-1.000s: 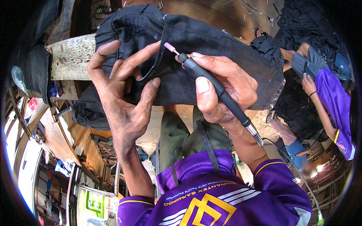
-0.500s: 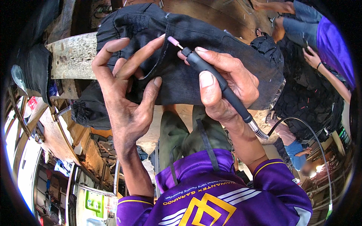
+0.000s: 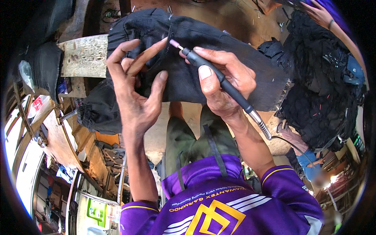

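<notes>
A pair of black jeans (image 3: 235, 62) lies stretched over a wooden board. My left hand (image 3: 135, 92) presses on the cloth with spread fingers, pinching a fold near the pocket area. My right hand (image 3: 221, 84) is closed around a black pen-shaped rotary tool (image 3: 219, 80) with a flexible metal shaft. Its small pink grinding tip (image 3: 174, 43) touches the dark fabric just beside my left index finger.
A heap of black garments (image 3: 321, 78) lies at the right. Another person's arm in a purple sleeve (image 3: 333, 23) reaches in at the top right. A worn wooden plank (image 3: 84, 55) sticks out left, with cluttered shelves (image 3: 58, 149) below it.
Both hands and the tool have shifted slightly up on the jeans. The other person's arm has moved from mid right up to the top right corner.
</notes>
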`<state>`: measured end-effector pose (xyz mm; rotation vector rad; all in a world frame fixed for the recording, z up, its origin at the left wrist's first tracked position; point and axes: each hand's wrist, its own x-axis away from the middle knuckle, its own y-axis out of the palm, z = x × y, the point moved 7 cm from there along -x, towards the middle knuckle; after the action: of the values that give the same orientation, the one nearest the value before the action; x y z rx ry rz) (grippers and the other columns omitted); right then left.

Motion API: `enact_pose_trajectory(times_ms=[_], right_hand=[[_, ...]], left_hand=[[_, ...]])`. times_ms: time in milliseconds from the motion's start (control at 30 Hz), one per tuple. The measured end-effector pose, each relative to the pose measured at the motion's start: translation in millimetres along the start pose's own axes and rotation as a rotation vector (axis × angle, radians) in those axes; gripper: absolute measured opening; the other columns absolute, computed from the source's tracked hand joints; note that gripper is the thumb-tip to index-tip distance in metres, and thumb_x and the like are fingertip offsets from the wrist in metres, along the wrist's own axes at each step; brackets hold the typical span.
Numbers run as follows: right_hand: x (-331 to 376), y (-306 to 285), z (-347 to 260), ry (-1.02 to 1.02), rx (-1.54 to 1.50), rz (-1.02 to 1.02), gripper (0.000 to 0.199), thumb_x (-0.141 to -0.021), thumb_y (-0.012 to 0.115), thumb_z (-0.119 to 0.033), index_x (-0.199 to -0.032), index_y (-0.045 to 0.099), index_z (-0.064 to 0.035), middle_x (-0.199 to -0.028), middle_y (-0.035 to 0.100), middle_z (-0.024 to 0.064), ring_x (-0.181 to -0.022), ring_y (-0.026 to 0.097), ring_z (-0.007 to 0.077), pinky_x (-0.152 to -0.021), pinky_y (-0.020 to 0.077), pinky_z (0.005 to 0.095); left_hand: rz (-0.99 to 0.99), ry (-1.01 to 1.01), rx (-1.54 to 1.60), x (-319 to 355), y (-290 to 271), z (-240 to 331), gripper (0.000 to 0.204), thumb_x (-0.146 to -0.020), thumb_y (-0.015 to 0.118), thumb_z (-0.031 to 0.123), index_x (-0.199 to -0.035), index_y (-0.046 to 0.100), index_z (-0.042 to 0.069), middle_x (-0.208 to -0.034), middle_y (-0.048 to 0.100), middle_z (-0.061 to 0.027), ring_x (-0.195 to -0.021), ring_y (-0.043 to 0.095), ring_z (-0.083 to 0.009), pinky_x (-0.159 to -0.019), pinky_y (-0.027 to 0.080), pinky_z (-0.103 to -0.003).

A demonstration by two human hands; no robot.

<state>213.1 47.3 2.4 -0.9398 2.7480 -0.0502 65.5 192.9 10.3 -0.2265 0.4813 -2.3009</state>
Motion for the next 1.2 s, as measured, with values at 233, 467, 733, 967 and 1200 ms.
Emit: enact_pose_trajectory(times_ms=[233,467,733,967,1200], right_hand=[[-15,-71,-46,-0.072,0.071,-0.093,0.026,-0.104,0.07,-0.01,-0.126,0.077,0.0018,-0.119,0.081,0.0207,-0.118,0.078,0.0327,-0.109,0.0587,0.0454],[-23,-75,-15,-0.222,0.28,-0.27,0.022,-0.105,0.078,-0.022,-0.119,0.075,-0.0056,-0.128,0.075,0.0219,-0.127,0.073,0.0402,-0.106,0.0592,0.0484],[-31,-41,-35,-0.211,0.446,-0.151,0.042,-0.088,0.091,-0.021,-0.119,0.069,-0.0053,-0.136,0.069,0.0265,-0.139,0.061,0.0482,-0.118,0.0481,0.0537],[-26,-49,-27,-0.12,0.442,-0.006,0.059,-0.08,0.096,-0.026,-0.127,0.065,-0.0077,-0.137,0.065,0.0261,-0.138,0.058,0.0485,-0.116,0.0474,0.0544],[-34,-38,-36,0.045,0.572,0.087,0.061,-0.077,0.098,-0.032,-0.125,0.066,-0.0122,-0.123,0.067,0.0129,-0.119,0.065,0.0408,-0.102,0.0519,0.052]], left_hand=[[0.133,-0.128,-0.291,-46,-45,18,0.053,-0.087,0.093,0.009,-0.136,0.072,0.009,-0.101,0.077,-0.0113,-0.094,0.073,-0.0212,-0.089,0.058,-0.036],[0.114,-0.196,-0.92,-40,-70,-14,0.147,-0.062,0.097,0.077,-0.168,0.035,-0.004,-0.17,0.039,-0.0358,-0.161,0.035,-0.0496,-0.132,0.03,-0.058],[0.149,-0.504,-0.829,-22,-62,16,0.122,-0.058,0.099,0.075,-0.136,0.064,-0.012,-0.128,0.075,-0.0346,-0.123,0.072,-0.0491,-0.108,0.056,-0.055],[-0.227,-0.645,-0.263,-10,-52,22,0.074,-0.087,0.09,0.057,-0.132,0.076,0.0,-0.132,0.078,-0.0193,-0.127,0.073,-0.0318,-0.112,0.053,-0.046],[-0.339,-0.815,0.575,-33,-32,23,0.052,-0.089,0.093,0.039,-0.125,0.078,0.004,-0.12,0.082,-0.011,-0.099,0.079,-0.0248,-0.091,0.062,-0.04]])
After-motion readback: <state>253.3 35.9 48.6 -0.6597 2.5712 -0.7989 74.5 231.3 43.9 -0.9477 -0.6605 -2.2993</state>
